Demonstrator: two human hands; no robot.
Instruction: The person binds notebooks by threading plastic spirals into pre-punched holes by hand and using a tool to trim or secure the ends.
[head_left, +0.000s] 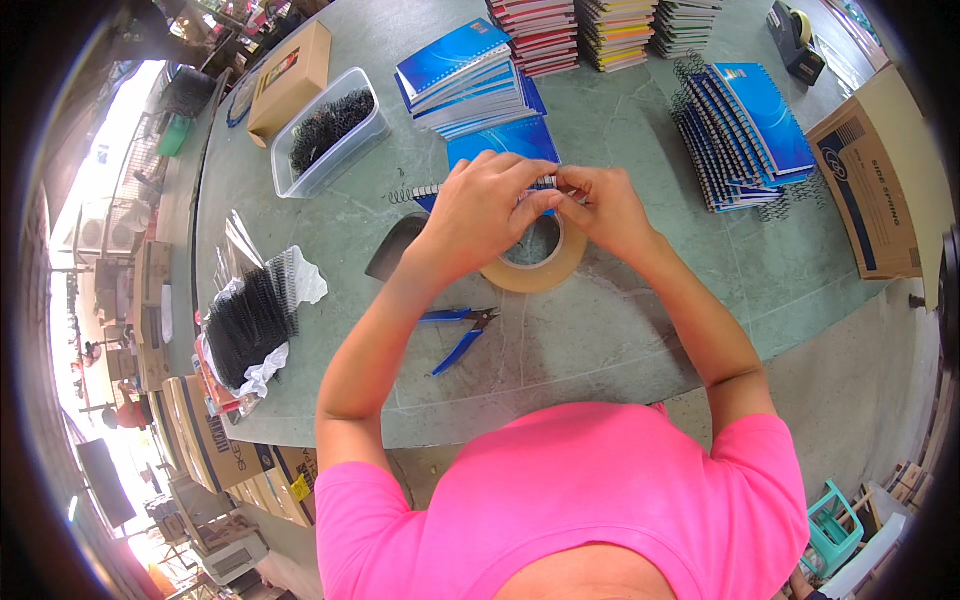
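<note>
A blue notebook [502, 140] lies in front of me, its bound edge toward me. A black spiral coil [402, 195] runs along that edge, and a loose end sticks out past the left side. My left hand [490, 205] is closed over the bound edge, thumb and fingers gripping the notebook. At the right end of the same edge, my right hand [608, 205] pinches the coil; its fingertips partly hide the spot. Under both hands rests a wide roll of tape [545, 277]. Blue-handled cutters [460, 338] lie nearer to me.
Stacked blue notebooks [470, 85] stand behind, and coil-bound ones [745, 130] at right beside a cardboard box [865, 180]. A clear plastic bin [335, 175] of black coils and a coil bundle [250, 320] are at left. A tape dispenser [796, 42] sits far right.
</note>
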